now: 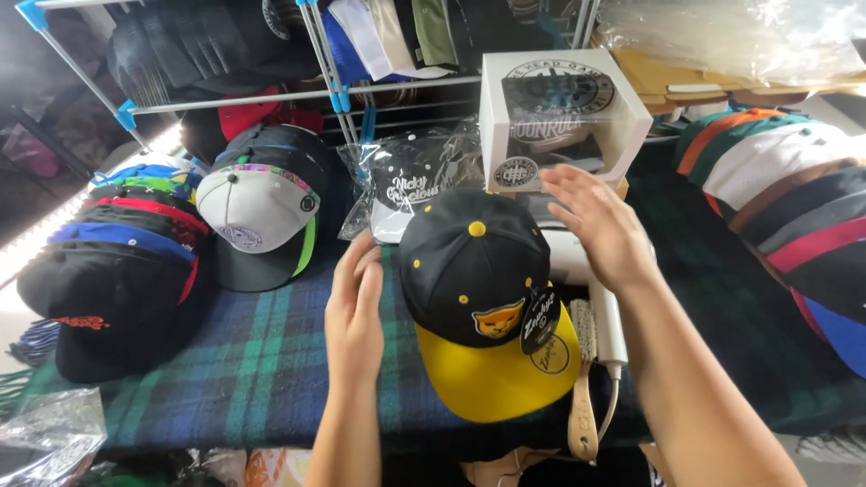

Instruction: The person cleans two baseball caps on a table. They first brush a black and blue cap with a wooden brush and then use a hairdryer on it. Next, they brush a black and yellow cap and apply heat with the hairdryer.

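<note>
Black cloth forms the crown of a flat-brimmed cap with a yellow brim and yellow top button (483, 298), which sits on a blue-and-green plaid tablecloth (262, 361) between the person's two hands. A round black hang tag (539, 320) dangles at its right side, above a round sticker on the brim. The left hand (354, 311) stands edge-on just beside the cap's left side, fingers straight and together, gripping nothing. The right hand (600, 225) hovers above the cap's far right edge, fingers spread open and empty. Behind the cap lies a clear plastic bag holding a black cap (410, 185), and next to it a white cardboard box with a clear window (559, 117) shows another dark cap inside. A wooden-handled brush (584, 379) lies right of the yellow brim. Stacks of caps flank both sides.
</note>
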